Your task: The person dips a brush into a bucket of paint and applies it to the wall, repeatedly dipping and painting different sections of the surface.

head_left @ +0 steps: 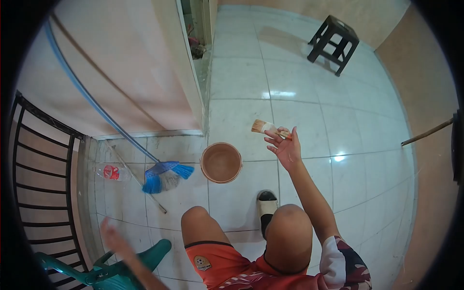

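Observation:
A paintbrush with tan bristles is held in my right hand, its handle between the thumb and fingers, palm turned up. The bristles point left, above and to the right of a brown bucket that stands on the tiled floor. My left hand is blurred by motion at the lower left, over a green plastic chair; its fingers are smeared and nothing can be made out in them.
A blue broom, a thin stick and a plastic bottle are left of the bucket. Black railing runs along the left edge. A dark stool stands at the back right. A pole juts from the right.

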### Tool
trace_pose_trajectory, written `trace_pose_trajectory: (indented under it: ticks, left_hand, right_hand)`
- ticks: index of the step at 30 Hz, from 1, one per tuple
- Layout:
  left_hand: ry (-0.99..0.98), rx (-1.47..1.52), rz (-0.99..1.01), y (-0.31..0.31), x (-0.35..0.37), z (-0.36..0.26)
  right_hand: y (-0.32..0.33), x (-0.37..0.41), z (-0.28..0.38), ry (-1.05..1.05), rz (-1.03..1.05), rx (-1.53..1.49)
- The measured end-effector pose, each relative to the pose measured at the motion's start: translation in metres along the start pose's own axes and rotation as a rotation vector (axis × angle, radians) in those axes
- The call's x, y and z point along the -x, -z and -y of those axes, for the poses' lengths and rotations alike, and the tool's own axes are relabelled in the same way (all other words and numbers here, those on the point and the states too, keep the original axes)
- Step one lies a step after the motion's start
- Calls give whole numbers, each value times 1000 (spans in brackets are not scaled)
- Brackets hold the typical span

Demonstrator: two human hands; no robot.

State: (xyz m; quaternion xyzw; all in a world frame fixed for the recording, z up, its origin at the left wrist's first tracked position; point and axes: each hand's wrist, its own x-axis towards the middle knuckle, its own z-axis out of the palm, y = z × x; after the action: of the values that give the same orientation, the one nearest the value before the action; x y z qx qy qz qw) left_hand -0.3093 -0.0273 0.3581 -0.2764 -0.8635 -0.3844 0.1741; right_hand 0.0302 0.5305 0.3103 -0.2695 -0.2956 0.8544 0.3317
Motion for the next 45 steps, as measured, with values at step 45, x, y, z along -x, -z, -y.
trace_pose_trajectory:
  ticks: [45]
  left_hand:
    - [1258, 1367, 485, -390, 102, -90]
  right_hand:
    - [56, -120, -243, 221, 54, 453]
